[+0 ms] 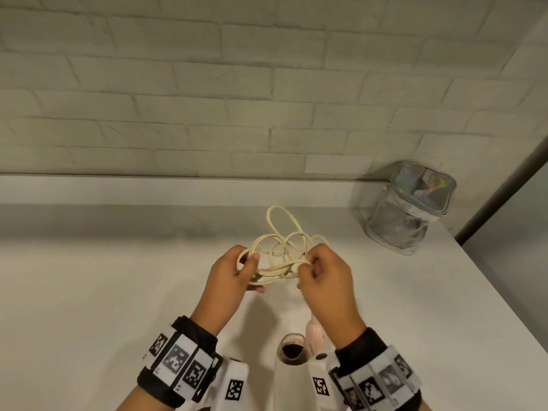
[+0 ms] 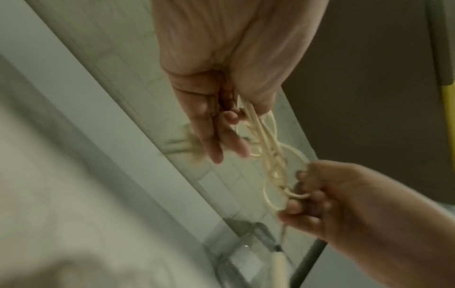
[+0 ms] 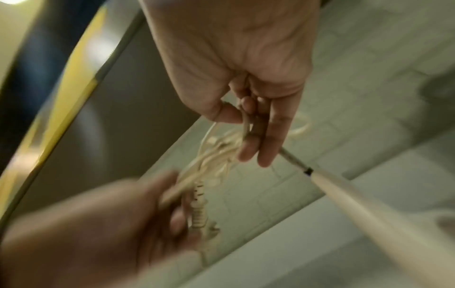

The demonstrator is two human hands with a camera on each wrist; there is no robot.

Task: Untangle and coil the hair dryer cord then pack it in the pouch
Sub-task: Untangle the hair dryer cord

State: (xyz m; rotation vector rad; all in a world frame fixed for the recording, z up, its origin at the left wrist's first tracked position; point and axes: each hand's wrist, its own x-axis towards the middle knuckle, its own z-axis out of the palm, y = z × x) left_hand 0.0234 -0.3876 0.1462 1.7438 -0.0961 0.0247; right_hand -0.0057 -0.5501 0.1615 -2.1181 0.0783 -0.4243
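The cream cord (image 1: 281, 250) sits at centre frame in the head view as a loose tangle of overlapping loops, held up off the white counter (image 1: 103, 292) between both hands, with one loop standing up toward the wall above the rest. The left hand (image 1: 234, 272) grasps the left side of the bundle: thumb on top, fingers curled beneath, several strands passing through the grip. The left wrist view shows the same hand (image 2: 216, 81) from behind, strands running out past its fingers (image 2: 211, 140) toward the lower right of the frame. The right hand (image 1: 324, 280) pinches the right side of the tangle, thumb and forefinger closed on a strand and the other fingers curled in; in the right wrist view that hand (image 3: 246, 68) holds strands against the thumb, and a ribbed strain relief on the cord (image 3: 199, 210) hangs near the blurred left hand at lower left. The two hands are near each other, joined only by the cord. The hair dryer (image 1: 292, 366) lies on the counter at bottom centre of the head view, between the two wrists, its dark nozzle opening facing up and a pale pink part beside it. The pouch (image 1: 409, 209), clear with an iridescent lid and zip edge, stands upright at the right of the frame near the counter's back corner, well apart from the hands. Both wrists carry black bands (image 1: 178, 360) with white marker tiles. A pale brick wall (image 1: 237, 84) fills the upper frame.
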